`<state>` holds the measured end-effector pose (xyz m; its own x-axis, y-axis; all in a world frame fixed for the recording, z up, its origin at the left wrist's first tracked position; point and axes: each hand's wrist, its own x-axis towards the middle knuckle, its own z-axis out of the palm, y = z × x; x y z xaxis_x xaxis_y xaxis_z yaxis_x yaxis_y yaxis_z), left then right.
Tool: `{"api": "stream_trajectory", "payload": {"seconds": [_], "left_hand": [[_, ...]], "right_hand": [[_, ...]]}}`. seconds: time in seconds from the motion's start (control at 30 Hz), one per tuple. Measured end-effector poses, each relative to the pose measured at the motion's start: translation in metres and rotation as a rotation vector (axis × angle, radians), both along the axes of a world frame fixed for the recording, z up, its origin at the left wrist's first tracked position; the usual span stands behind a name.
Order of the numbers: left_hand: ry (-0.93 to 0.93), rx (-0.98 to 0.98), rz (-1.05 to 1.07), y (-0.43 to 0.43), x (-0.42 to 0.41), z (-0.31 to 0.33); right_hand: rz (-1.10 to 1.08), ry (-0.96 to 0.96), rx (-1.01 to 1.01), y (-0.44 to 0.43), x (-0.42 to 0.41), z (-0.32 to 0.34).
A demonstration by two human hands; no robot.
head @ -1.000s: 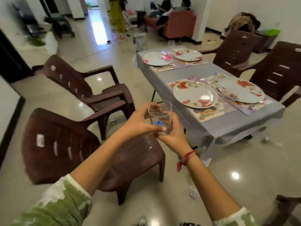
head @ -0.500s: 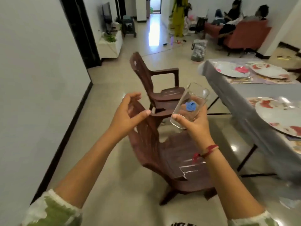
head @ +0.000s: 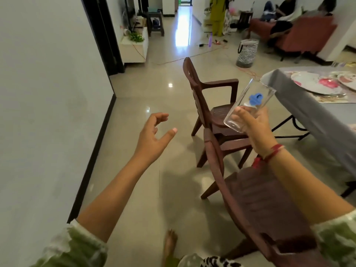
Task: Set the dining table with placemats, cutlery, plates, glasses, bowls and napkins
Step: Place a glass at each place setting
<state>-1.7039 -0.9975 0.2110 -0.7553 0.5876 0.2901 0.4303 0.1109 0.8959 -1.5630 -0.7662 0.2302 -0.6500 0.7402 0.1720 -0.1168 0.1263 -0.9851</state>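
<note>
Our left hand hangs empty, fingers loosely curled, well left of the near brown chair. Above that chair's backrest our right hand grips the tilted clear glass by its base. Right of the chair, plates lie on the grey-clothed table.

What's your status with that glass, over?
Right hand grips glass, tilted, short of table. Left hand open, empty. Brown chairs stand between person and table.

The right grip holds a tilted glass beside the bench's near corner; the left grip hangs empty, fingers loosely curled.
</note>
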Motion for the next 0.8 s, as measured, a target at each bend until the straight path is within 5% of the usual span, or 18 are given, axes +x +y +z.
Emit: {"api": "stream_trajectory", "payload": {"seconds": [0.3, 0.8], "left_hand": [[0.115, -0.082, -0.168, 0.115, -0.188, 0.011], [0.252, -0.027, -0.699, 0.423, -0.339, 0.043]], "right_hand": [[-0.181, -0.099, 0.164, 0.116, -0.152, 0.008], [-0.681, -0.142, 0.128, 0.268, -0.266, -0.003]]}}
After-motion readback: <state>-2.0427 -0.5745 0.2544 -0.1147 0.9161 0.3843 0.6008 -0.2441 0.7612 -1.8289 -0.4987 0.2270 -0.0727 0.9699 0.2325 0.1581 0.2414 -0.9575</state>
